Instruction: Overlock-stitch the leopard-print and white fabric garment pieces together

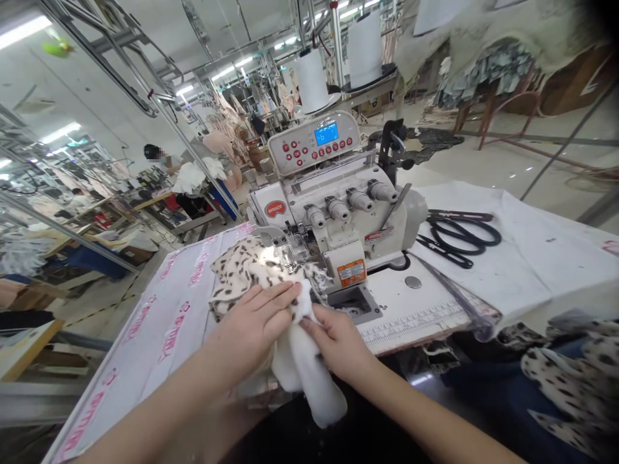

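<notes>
White plush fabric (304,367): bunched in a soft fold just in front of the overlock machine (333,193), its lower end hanging past the near edge of the bench (411,303).

Leopard-print fabric (246,274): gathered against the white plush fabric, reaching up to the presser foot (285,241) at the front of the overlock machine.

Left hand (254,325): flat on the leopard-print fabric, fingers together, not clamped, fingertips beside the white plush fabric.

Right hand (338,341): lying over the white plush fabric, thumb and fingers close together; whether clamped, impossible to tell.

Shears (459,235): black-handled, lying on a white cloth (532,264) to the right of the overlock machine.

Ruler strip (416,322): printed along the bench edge, just in front of the overlock machine.

Thread cones (312,80): white, upright behind the overlock machine.

Spare leopard-print pieces (575,374): heaped well to the right of the overlock machine, below bench level.

Co-worker (162,158): dark cap, well beyond the overlock machine, to its left, near hanging white garments (191,177).
</notes>
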`<state>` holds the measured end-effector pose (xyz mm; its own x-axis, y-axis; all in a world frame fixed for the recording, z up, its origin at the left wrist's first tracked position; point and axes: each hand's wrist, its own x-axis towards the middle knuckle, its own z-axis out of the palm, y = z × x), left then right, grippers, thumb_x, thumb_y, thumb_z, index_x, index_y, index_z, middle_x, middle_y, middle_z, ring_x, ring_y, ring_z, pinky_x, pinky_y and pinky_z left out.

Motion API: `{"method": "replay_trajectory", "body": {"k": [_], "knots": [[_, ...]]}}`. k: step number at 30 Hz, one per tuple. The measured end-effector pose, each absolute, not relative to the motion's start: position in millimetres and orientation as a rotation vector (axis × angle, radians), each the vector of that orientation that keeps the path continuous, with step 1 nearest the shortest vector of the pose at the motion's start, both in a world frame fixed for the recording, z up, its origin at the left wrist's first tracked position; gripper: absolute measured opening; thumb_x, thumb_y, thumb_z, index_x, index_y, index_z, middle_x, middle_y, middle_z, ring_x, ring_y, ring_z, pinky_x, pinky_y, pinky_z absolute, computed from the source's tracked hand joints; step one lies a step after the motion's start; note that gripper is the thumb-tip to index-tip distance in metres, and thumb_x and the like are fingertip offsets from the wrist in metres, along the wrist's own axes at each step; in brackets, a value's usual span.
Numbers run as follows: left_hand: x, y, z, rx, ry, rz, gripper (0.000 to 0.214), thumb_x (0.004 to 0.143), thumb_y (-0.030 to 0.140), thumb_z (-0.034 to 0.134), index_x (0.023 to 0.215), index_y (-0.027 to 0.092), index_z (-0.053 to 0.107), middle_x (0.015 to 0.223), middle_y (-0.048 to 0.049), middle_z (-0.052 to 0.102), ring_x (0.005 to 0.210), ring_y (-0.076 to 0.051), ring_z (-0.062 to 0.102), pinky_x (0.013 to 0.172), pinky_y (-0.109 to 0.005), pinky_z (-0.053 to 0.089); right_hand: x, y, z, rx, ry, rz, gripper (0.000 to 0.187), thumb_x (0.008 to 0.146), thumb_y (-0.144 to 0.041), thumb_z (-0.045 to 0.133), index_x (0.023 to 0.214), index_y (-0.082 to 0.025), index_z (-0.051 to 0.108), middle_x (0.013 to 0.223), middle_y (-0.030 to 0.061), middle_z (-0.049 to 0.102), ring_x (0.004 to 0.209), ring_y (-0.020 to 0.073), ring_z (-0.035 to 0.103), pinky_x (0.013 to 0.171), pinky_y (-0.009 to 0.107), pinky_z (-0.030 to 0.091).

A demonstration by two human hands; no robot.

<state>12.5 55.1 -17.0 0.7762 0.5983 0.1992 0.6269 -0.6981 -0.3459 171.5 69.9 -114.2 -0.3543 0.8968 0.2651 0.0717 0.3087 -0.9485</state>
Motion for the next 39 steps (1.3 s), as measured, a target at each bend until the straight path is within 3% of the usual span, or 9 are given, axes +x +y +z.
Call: {"method": "replay_trajectory", "body": {"k": [3, 8, 14, 18, 22, 27, 30, 35, 39], "knots": [[10.4, 53.2, -17.8, -2.587, -0.907, -0.159, 0.021, 0.082, 0.006, 0.036, 0.091, 0.014, 0.053, 0.123, -0.0102, 0.051, 0.116, -0.020, 0.044, 0.090, -0.038, 0.040, 171.9, 67.0, -111.0, -0.890, -1.663, 1.203, 0.020, 0.086, -0.029, 0.046, 0.072, -0.017, 0.056, 0.067, -0.0007, 0.058, 0.063, 0.0144, 0.052, 0.059, 0.023, 0.038], [4.6, 26.1, -31.5, -2.335, -1.160, -0.478, 0.029, 0.075, 0.003, 0.044, 0.102, 0.012, 0.052, 0.096, -0.0125, 0.058, 0.089, -0.021, 0.054, 0.076, -0.037, 0.046, 176.6, 56.6, -114.0, -0.889, -1.595, 1.331, 0.016, 0.083, -0.029, 0.049, 0.078, -0.017, 0.059, 0.073, 0.0012, 0.062, 0.070, 0.0171, 0.056, 0.062, 0.025, 0.041], [4.4, -2.2, -9.9, -2.270, -1.270, -0.354, 0.022, 0.078, 0.009, 0.035, 0.093, 0.013, 0.052, 0.087, -0.0091, 0.060, 0.080, -0.019, 0.057, 0.069, -0.031, 0.048, 170.2, 46.5, -117.6, -0.942, -1.612, 1.327, 0.015, 0.078, -0.029, 0.054, 0.072, -0.016, 0.058, 0.068, 0.0017, 0.061, 0.065, 0.0180, 0.056, 0.059, 0.026, 0.042], [23.2, -7.5, -4.0, -2.327, -1.224, -0.261, 0.029, 0.078, 0.010, 0.033, 0.103, 0.012, 0.050, 0.081, -0.0082, 0.061, 0.072, -0.017, 0.058, 0.063, -0.027, 0.049, 150.5, 38.7, -120.0, -0.847, -1.560, 1.384, 0.012, 0.080, -0.023, 0.050, 0.078, -0.017, 0.060, 0.076, 0.0027, 0.065, 0.072, 0.0195, 0.059, 0.064, 0.027, 0.045], [32.2, -0.7, -21.8, -2.496, -1.136, -0.228, 0.025, 0.079, 0.007, 0.034, 0.098, 0.012, 0.050, 0.072, -0.0056, 0.057, 0.065, -0.017, 0.054, 0.060, -0.029, 0.048, 150.2, 36.1, -124.7, -0.768, -1.575, 1.273, 0.019, 0.081, -0.013, 0.044, 0.091, -0.018, 0.059, 0.082, 0.0030, 0.065, 0.075, 0.0180, 0.058, 0.069, 0.028, 0.046], [26.8, -0.2, -27.3, -2.582, -1.058, -0.292, 0.025, 0.081, 0.007, 0.040, 0.103, 0.010, 0.050, 0.075, -0.0061, 0.056, 0.067, -0.017, 0.050, 0.061, -0.030, 0.043, 181.0, 48.9, -120.7, -0.840, -1.627, 0.512, 0.033, 0.082, -0.013, 0.047, 0.114, -0.018, 0.050, 0.109, 0.0117, 0.050, 0.101, 0.0227, 0.048, 0.084, 0.038, 0.042], [28.7, -2.5, -27.1, -2.599, -1.054, -0.413, 0.018, 0.078, 0.007, 0.046, 0.094, 0.013, 0.052, 0.079, -0.0061, 0.056, 0.072, -0.017, 0.049, 0.066, -0.032, 0.043, 190.5, 58.7, -106.9, -0.627, -1.795, 0.219, 0.029, 0.082, -0.009, 0.047, 0.105, -0.024, 0.058, 0.116, 0.0067, 0.051, 0.112, 0.0233, 0.040, 0.092, 0.040, 0.037], [39.1, 19.3, -38.3, -2.406, -1.327, -0.594, 0.044, 0.071, 0.010, 0.054, 0.114, 0.007, 0.042, 0.121, -0.0183, 0.043, 0.112, -0.029, 0.040, 0.092, -0.045, 0.037, 187.6, 61.5, -83.6, -0.479, -1.866, 0.285, 0.017, 0.083, -0.009, 0.047, 0.084, -0.019, 0.061, 0.087, 0.0010, 0.065, 0.098, 0.0188, 0.049, 0.085, 0.036, 0.040], [38.9, 44.7, -43.1, -2.277, -1.360, -0.565, 0.043, 0.071, 0.009, 0.049, 0.114, 0.010, 0.049, 0.112, -0.0136, 0.053, 0.100, -0.027, 0.046, 0.085, -0.046, 0.040, 185.8, 61.1, -85.8, -0.496, -1.676, 0.434, 0.017, 0.080, -0.008, 0.048, 0.085, -0.020, 0.059, 0.087, 0.0037, 0.064, 0.091, 0.0193, 0.052, 0.082, 0.037, 0.043]]}}
